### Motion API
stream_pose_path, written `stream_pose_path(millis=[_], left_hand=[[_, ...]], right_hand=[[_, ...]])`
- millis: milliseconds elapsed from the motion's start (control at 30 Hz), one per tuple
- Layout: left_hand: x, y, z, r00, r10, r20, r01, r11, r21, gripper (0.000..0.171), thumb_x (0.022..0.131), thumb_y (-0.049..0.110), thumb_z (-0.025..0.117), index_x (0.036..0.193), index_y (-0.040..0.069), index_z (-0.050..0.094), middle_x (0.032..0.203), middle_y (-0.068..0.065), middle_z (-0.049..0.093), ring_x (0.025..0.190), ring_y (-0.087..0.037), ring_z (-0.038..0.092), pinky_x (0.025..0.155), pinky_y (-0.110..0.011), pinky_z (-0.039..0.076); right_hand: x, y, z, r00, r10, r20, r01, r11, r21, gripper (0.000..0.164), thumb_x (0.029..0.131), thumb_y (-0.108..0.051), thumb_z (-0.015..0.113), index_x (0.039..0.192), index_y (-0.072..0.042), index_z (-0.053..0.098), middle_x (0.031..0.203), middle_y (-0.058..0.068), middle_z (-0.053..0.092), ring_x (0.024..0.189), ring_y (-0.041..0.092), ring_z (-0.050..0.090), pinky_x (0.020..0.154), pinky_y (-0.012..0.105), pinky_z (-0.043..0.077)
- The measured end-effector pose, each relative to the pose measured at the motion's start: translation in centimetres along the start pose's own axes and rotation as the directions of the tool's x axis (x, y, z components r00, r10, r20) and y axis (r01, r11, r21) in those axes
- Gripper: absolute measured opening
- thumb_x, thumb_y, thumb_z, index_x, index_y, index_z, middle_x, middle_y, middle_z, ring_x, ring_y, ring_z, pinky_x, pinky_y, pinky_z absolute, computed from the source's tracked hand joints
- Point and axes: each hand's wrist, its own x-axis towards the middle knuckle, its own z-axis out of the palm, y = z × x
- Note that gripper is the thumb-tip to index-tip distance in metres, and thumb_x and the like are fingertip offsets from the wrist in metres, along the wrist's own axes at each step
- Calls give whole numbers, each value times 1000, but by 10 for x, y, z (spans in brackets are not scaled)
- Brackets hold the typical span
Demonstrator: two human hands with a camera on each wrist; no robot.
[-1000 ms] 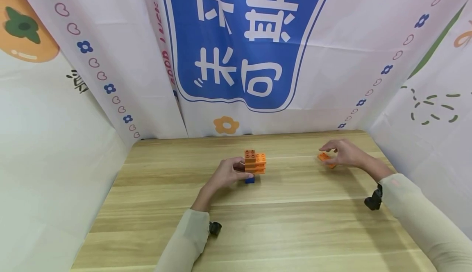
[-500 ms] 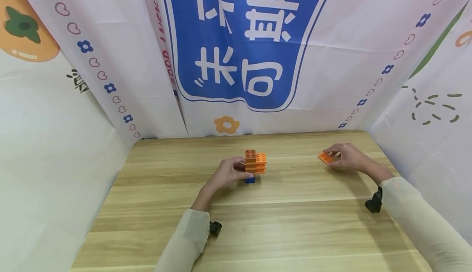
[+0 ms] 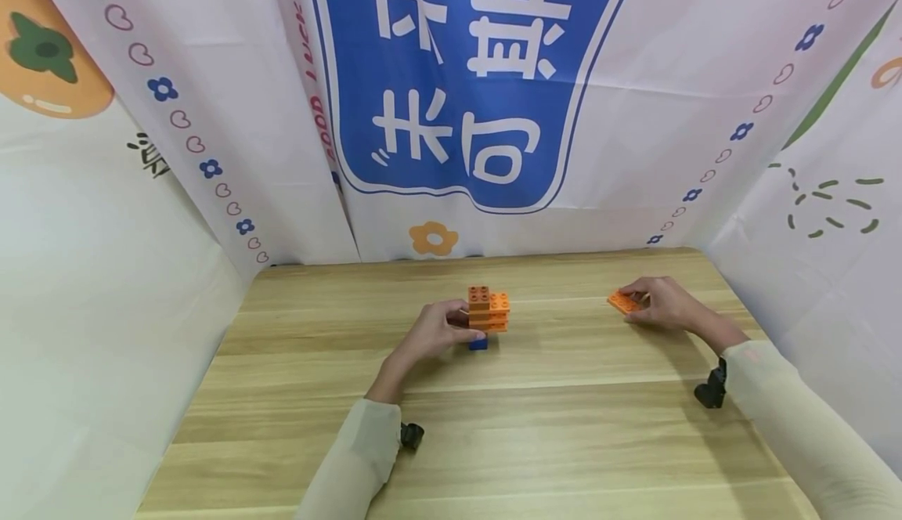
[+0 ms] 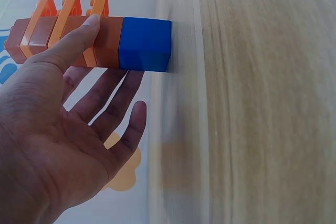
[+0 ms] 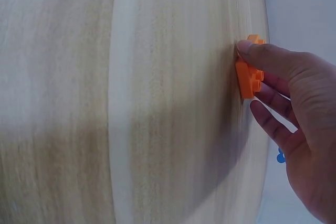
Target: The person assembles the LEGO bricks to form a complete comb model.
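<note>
A tower of toy building bricks (image 3: 479,298) stands upright on the table, held by my left hand (image 3: 431,330) between thumb and fingers. In the left wrist view its blue brick (image 4: 145,44) forms the base, with brown bricks (image 4: 108,40) above it. Thin orange plates (image 4: 65,14) alternate with the brown ones and jut out to one side. Over to the right, my right hand (image 3: 661,302) pinches a loose flat orange studded plate (image 3: 622,301) at the table surface. The right wrist view shows the thumb on the near edge of this orange plate (image 5: 247,80).
Light wood table (image 3: 451,442) spans the work area. Printed white cloth (image 3: 634,152) closes it in at the back and both sides. A small black camera (image 3: 712,387) hangs at the right wrist, another black camera (image 3: 412,435) at the left.
My right hand has come down and closed its fingers and thumb on the orange plate, moving slightly toward me. The left hand and the tower stay still.
</note>
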Motion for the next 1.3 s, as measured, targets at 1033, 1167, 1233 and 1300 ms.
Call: stream_pose_path(millis=[1033,1167,1233,1300], left_hand=[[2,-2,-1,1000,16,11,-16,1000,18,29,91,24,87,113,12,74,109,-4,78,97,-17,73,89,-36,61],[1,-2,-1,1000,15,12,-15,1000,13,29,91,24,87,113,12,74,109,-4,78,98,-17,73,89,-36,61],[1,-2,-2,1000,20,13,-20,1000,9,30,90,24,87,113,11,74,109,-5,78,98,-17,73,89,-36,61],[1,-2,-2,1000,21,16,-21,1000,6,31,90,24,88,115,11,75,110,-5,78,98,-17,73,89,-35,61]], right_hand=[[6,-18,-8,994,-105,-37,106,994,13,40,79,3,86,119,0,78,111,13,78,95,26,73,80,45,63],[8,-28,-11,988,-146,-57,146,989,3,42,78,5,85,119,0,78,111,13,78,94,25,73,79,45,63],[9,-33,-13,985,-164,-54,164,987,-1,41,78,6,85,119,0,78,111,13,78,93,25,73,79,46,63],[10,-39,-15,982,-183,-46,183,983,0,41,79,6,85,119,0,78,112,13,78,94,25,73,79,46,63]])
